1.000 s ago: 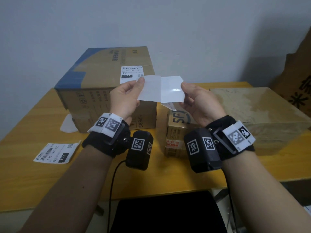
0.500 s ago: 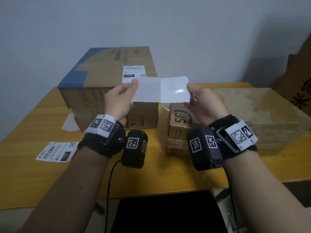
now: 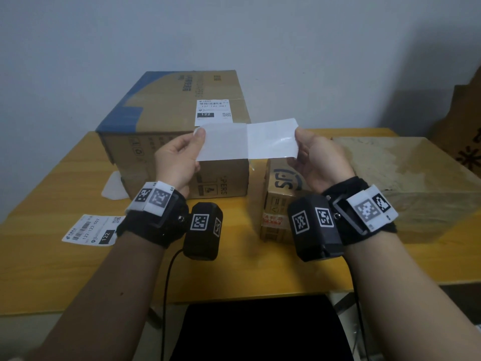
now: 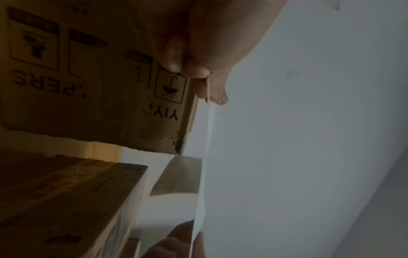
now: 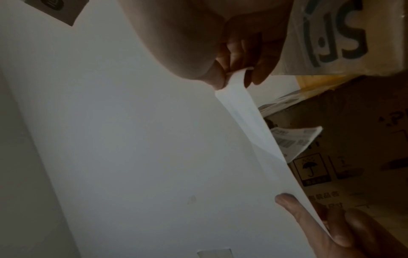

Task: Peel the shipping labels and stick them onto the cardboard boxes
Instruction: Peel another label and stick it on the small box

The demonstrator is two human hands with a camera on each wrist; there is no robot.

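Observation:
I hold a white strip up in front of the boxes. Its matte left half is the shipping label (image 3: 223,143), blank side toward me. Its glossy right half is the backing (image 3: 273,140); the two still join at the middle. My left hand (image 3: 199,136) pinches the label's left end, also seen at my left hand (image 4: 207,87). My right hand (image 3: 299,138) pinches the backing's right end, as my right hand (image 5: 236,76) shows close up. Behind stands the large box (image 3: 161,113) with a stuck label (image 3: 213,112). The small SF box (image 3: 281,204) sits under my right hand.
A wide flat box (image 3: 403,173) lies on the right of the yellow table (image 3: 65,269). A loose printed label (image 3: 89,230) lies at the front left. A white scrap (image 3: 113,188) rests beside the large box. A black chair seat (image 3: 260,332) is below the table edge.
My hands have drawn apart and risen slightly. The strip between them is longer now, with more of the label pulled off the backing.

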